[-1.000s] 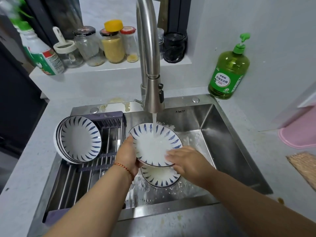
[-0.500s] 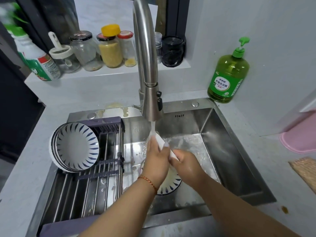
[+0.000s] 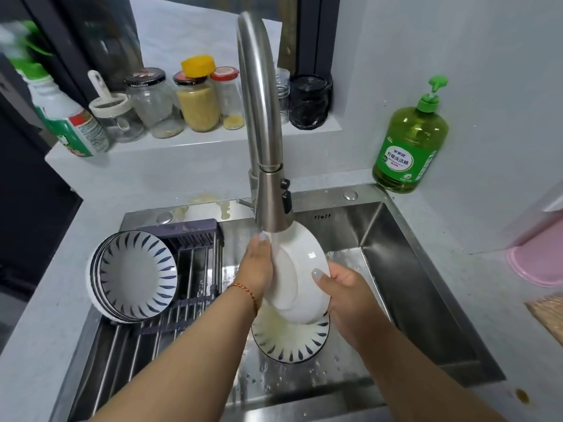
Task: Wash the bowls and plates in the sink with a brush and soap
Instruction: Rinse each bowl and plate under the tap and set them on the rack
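Note:
A white bowl [image 3: 304,275] stands on edge under the running tap [image 3: 271,208], its plain white underside turned towards me. My right hand [image 3: 344,293] grips its right rim, thumb on the underside. My left hand [image 3: 256,266] lies with straight fingers against its left side, in the stream of water. Below it, on the floor of the steel sink [image 3: 411,269], lies another bowl [image 3: 289,339] with blue dashes round its rim and cloudy water inside. No brush is visible.
Several blue-patterned bowls [image 3: 134,275] lean stacked on a drying rack [image 3: 189,269] over the sink's left half. A green soap pump bottle [image 3: 409,141] stands at the back right. Jars [image 3: 198,99] line the ledge behind the tap. A pink basin [image 3: 539,263] is at the right.
The bowl has been turned over under the tap, from its patterned inside facing up to its white underside facing me. My right hand has shifted to the bowl's right rim.

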{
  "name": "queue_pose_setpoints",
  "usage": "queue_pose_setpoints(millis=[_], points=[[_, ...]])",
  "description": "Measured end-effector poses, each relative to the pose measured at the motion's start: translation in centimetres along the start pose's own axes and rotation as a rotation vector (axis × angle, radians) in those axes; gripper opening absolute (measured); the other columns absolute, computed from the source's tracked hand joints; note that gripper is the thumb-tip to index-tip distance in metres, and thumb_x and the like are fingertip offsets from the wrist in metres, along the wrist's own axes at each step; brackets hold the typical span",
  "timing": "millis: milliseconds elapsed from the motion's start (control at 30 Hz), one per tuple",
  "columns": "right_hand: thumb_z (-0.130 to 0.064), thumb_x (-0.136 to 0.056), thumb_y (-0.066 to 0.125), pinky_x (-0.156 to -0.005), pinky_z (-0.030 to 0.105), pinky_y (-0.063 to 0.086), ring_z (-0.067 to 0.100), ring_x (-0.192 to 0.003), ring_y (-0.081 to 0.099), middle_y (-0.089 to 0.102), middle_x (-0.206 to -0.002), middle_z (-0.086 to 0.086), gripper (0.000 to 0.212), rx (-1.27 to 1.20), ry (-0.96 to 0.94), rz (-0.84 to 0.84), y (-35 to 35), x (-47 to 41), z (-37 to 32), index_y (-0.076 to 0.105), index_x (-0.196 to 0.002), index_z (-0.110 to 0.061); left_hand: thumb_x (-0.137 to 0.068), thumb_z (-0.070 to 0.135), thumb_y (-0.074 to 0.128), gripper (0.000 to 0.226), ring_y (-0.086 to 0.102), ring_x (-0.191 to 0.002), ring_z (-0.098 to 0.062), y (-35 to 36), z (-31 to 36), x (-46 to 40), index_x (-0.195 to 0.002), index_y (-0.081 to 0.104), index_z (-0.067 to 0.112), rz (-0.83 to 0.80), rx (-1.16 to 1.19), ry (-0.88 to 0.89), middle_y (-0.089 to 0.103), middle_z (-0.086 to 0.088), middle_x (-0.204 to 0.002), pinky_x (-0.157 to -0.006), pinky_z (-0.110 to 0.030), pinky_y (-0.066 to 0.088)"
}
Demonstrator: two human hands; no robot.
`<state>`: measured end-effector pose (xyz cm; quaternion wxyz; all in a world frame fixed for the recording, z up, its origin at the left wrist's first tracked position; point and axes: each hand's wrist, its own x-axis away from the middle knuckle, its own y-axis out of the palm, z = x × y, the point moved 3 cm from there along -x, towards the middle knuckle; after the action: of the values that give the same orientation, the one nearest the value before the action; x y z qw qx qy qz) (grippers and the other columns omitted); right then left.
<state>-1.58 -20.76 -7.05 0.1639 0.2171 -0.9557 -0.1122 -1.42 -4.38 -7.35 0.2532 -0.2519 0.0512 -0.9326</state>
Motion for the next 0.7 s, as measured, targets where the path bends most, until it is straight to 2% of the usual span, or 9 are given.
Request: queue_pose_setpoints(millis=[100, 200, 267, 300, 333, 367, 467, 600, 700], points=[[-0.018, -0.087, 0.060, -0.085, 0.060, 0.051, 0.040, -0.103, 0.065, 0.066, -0.112, 0.025, 0.035, -0.204, 0.078, -0.018, -0.1, -0.6, 0.1, 0.061, -0.117, -0.001, -0.103, 0.036, 0.029, 0.042, 0.048, -0.114, -0.026, -0.7, -1.5, -0.1, -0.139, 0.044, 0.019, 0.009, 0.003, -0.012, 0.051, -0.004, -0.127, -0.102, -0.037, 0.037], [-0.016, -0.089, 0.049, -0.084, 0.047, 0.055, 0.035, -0.110, 0.063, 0.064, -0.120, 0.022, 0.040, -0.447, 0.139, -0.010, -0.4, -1.5, 0.6, 0.054, -0.126, 0.000, -0.102, 0.038, 0.037, 0.032, 0.058, -0.106, -0.026, -1.3, -3.4, 0.0, -0.125, 0.052, 0.021, -0.008, 0.140, -0.098, 0.062, -0.004, -0.120, -0.100, -0.045, 0.046], [-0.014, -0.092, 0.046, -0.087, 0.047, 0.055, 0.033, -0.112, 0.062, 0.064, -0.122, 0.020, 0.037, -0.557, 0.177, 0.014, -0.6, -2.1, 1.1, 0.054, -0.127, -0.002, -0.102, 0.036, 0.041, 0.024, 0.062, -0.090, -0.021, -1.7, -4.0, 0.2, -0.110, 0.057, 0.019, -0.014, 0.244, -0.147, 0.066, -0.002, -0.103, -0.079, -0.035, 0.055], [-0.015, -0.092, 0.045, -0.089, 0.048, 0.054, 0.032, -0.113, 0.062, 0.063, -0.124, 0.018, 0.039, -0.587, 0.199, 0.023, -0.7, -2.4, 1.3, 0.053, -0.128, -0.004, -0.102, 0.033, 0.043, 0.021, 0.062, -0.083, -0.018, -2.0, -4.1, 0.3, -0.105, 0.058, 0.018, -0.021, 0.295, -0.166, 0.067, -0.001, -0.095, -0.065, -0.029, 0.054], [-0.017, -0.091, 0.045, -0.089, 0.048, 0.053, 0.031, -0.115, 0.061, 0.062, -0.126, 0.017, 0.042, -0.608, 0.221, 0.030, -0.7, -2.7, 1.6, 0.051, -0.131, -0.005, -0.102, 0.030, 0.045, 0.019, 0.063, -0.078, -0.017, -2.3, -4.2, 0.5, -0.104, 0.059, 0.016, -0.032, 0.342, -0.177, 0.068, -0.001, -0.091, -0.057, -0.026, 0.052], [-0.019, -0.091, 0.045, -0.088, 0.048, 0.054, 0.031, -0.115, 0.060, 0.061, -0.127, 0.017, 0.044, -0.629, 0.248, 0.044, -0.7, -2.9, 2.0, 0.050, -0.133, -0.005, -0.101, 0.027, 0.048, 0.020, 0.065, -0.078, -0.018, -2.6, -4.2, 0.6, -0.106, 0.060, 0.012, -0.046, 0.384, -0.187, 0.070, -0.003, -0.091, -0.057, -0.026, 0.052], [-0.023, -0.100, 0.037, -0.081, 0.047, 0.057, 0.031, -0.112, 0.062, 0.062, -0.125, 0.017, 0.040, -0.701, 0.328, 0.095, -0.6, -3.1, 3.2, 0.052, -0.132, -0.004, -0.095, 0.026, 0.058, 0.031, 0.069, -0.096, -0.029, -3.5, -4.5, 0.7, -0.116, 0.063, 0.004, -0.087, 0.533, -0.211, 0.073, -0.011, -0.104, -0.074, -0.042, 0.058], [-0.025, -0.102, 0.033, -0.081, 0.049, 0.055, 0.030, -0.101, 0.068, 0.066, -0.119, 0.016, 0.043, -0.722, 0.360, 0.082, 0.0, -3.0, 4.1, 0.070, -0.111, -0.005, -0.093, 0.026, 0.057, 0.028, 0.066, -0.101, -0.036, -4.0, -4.5, 1.4, -0.114, 0.064, 0.009, -0.197, 0.758, -0.265, 0.072, -0.015, -0.108, -0.081, -0.052, 0.055], [-0.025, -0.102, 0.033, -0.081, 0.048, 0.055, 0.029, -0.097, 0.069, 0.068, -0.116, 0.015, 0.040, -0.697, 0.378, 0.054, 0.6, -2.8, 4.1, 0.065, -0.116, -0.007, -0.085, 0.022, 0.062, 0.032, 0.069, -0.093, -0.036, -3.9, -4.4, 2.3, -0.114, 0.063, 0.007, -0.260, 0.836, -0.269, 0.072, -0.018, -0.107, -0.074, -0.054, 0.056]])
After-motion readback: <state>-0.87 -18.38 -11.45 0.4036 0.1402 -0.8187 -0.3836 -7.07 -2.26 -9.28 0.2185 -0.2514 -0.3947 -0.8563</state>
